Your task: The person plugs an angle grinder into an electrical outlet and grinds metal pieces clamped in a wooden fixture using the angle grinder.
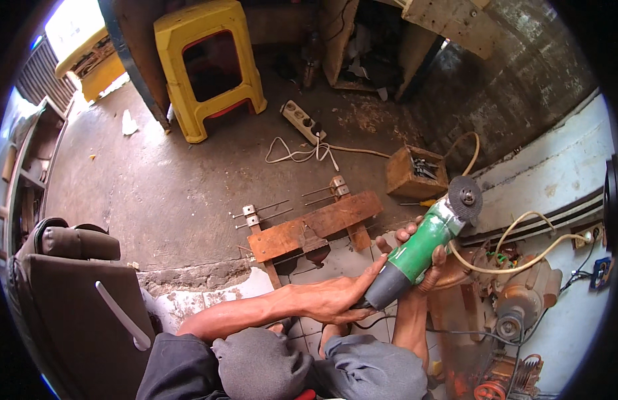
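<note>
A green angle grinder (417,252) with a dark rear end lies slantwise across both my hands, its disc (473,208) up at the far right end. My left hand (345,293) is closed round the dark rear part. From below, my right hand (427,277) grips the green body, its palm partly hidden by the tool. Left of the grinder stands a wooden plank vise (275,241) with metal blocks and long bolts. A dark, flat metal piece (313,240) sits against the plank's middle. Whether the disc is spinning I cannot tell.
A small wooden box (401,175) of metal parts stands beyond the grinder. Past the vise lies a power strip (299,120) with white cable. A yellow stool (167,73) stands far left, a brown padded chair (69,313) near left. A motor (522,303) and cords are at right.
</note>
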Motion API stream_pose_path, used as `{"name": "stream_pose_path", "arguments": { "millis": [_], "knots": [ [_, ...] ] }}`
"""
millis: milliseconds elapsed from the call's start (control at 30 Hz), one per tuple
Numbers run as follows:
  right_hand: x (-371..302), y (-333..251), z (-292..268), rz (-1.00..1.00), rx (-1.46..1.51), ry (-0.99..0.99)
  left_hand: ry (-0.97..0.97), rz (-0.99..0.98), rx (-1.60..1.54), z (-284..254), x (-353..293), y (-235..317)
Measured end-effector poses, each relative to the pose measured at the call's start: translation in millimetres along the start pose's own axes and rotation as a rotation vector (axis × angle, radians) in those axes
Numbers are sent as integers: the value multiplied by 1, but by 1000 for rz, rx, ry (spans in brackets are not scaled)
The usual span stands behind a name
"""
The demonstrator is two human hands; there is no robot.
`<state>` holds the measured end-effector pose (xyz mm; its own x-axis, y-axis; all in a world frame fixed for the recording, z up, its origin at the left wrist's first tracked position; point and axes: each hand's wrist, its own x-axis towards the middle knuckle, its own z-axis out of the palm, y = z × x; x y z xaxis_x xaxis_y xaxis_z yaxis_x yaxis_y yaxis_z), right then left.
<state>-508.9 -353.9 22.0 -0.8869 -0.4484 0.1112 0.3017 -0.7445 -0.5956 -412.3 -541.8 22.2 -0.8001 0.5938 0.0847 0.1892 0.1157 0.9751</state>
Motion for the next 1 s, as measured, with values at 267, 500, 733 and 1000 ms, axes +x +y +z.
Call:
{"name": "stream_pose_path", "arguments": {
  "millis": [267,500,733,1000],
  "knots": [
    [17,-2,-7,51,48,75,107,-53,76,10,17,-21],
    [18,-18,-27,39,-72,184,-1,-165,102,3,44,-36],
    [5,-48,-57,-1,-173,455,377,-347,105,-133,68,-69],
    [-8,-65,-63,82,-382,587,646,-1303,632,-244,121,-358]
  ]
}}
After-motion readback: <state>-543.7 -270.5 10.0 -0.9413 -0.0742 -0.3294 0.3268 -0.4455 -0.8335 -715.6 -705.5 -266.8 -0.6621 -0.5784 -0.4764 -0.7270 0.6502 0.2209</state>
